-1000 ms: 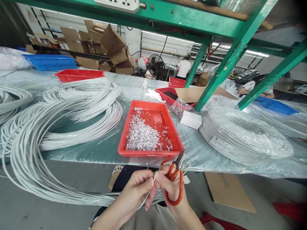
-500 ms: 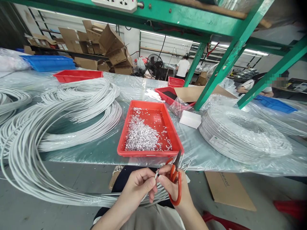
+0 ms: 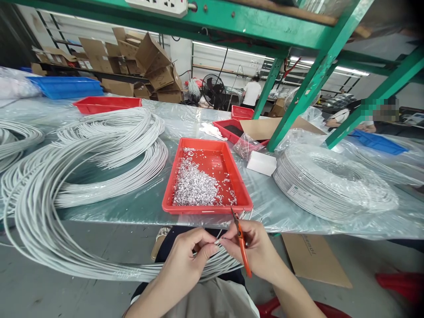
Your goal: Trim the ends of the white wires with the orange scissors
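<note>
My left hand is closed, thumb and forefinger pinching a light grey cable near its end. Close against it, my right hand has thumb and forefinger at the tip of that cable. A pair of scissors with orange handles is held in the same right hand, its dark blades pointing up and away from me. A bundle of grey cables runs from the left across my lap, under both hands. Just beyond my hands, a red tray contains a heap of small silvery metal pieces.
Coiled grey cables lie on the table at left, and a plastic-wrapped cable coil at right. A white box stands beside the tray. Green frame posts rise from the table. Two people are farther back.
The scissors have turned in my right hand, so their handles now appear edge-on. My right hand has shifted slightly right, with its fingers still at the cable's end.
</note>
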`<move>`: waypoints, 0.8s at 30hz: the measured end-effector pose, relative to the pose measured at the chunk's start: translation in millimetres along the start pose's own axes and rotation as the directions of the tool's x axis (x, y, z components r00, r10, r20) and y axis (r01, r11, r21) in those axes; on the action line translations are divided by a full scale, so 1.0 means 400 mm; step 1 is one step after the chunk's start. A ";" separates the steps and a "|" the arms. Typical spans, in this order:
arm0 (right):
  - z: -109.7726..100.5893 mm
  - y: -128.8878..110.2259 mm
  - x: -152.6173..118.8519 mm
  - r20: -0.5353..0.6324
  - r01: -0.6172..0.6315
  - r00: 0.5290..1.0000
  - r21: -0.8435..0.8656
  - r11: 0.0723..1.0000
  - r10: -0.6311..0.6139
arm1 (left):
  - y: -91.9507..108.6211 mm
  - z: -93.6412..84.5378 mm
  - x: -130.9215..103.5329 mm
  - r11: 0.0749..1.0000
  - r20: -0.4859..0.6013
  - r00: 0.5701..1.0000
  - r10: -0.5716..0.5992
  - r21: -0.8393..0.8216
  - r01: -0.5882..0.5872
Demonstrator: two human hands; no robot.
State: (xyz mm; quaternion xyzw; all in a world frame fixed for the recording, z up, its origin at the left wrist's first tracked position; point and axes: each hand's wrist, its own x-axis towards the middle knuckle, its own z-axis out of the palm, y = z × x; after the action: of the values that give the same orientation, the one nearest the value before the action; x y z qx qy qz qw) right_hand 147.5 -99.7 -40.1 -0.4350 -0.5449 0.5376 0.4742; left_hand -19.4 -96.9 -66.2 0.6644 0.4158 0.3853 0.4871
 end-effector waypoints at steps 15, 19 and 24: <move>0.083 0.088 0.011 -0.227 0.077 0.974 0.250 0.965 -0.019 | 0.013 0.015 0.005 0.867 0.041 0.967 -0.252 -0.435 0.244; 0.052 0.067 0.007 -0.111 0.065 0.993 0.201 0.977 -0.043 | 0.016 0.010 0.000 0.853 0.077 0.963 -0.258 -0.450 0.265; 0.031 0.056 0.001 0.022 0.043 0.999 0.187 0.981 -0.048 | 0.010 0.011 -0.006 0.822 0.169 0.957 -0.235 -0.492 0.288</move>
State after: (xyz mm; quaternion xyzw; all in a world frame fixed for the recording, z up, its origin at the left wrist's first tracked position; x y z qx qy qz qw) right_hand 134.6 -100.5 -61.9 -0.3689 -0.5084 0.5808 0.5177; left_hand -15.4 -101.4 -63.4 0.4663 0.3607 0.3772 0.7143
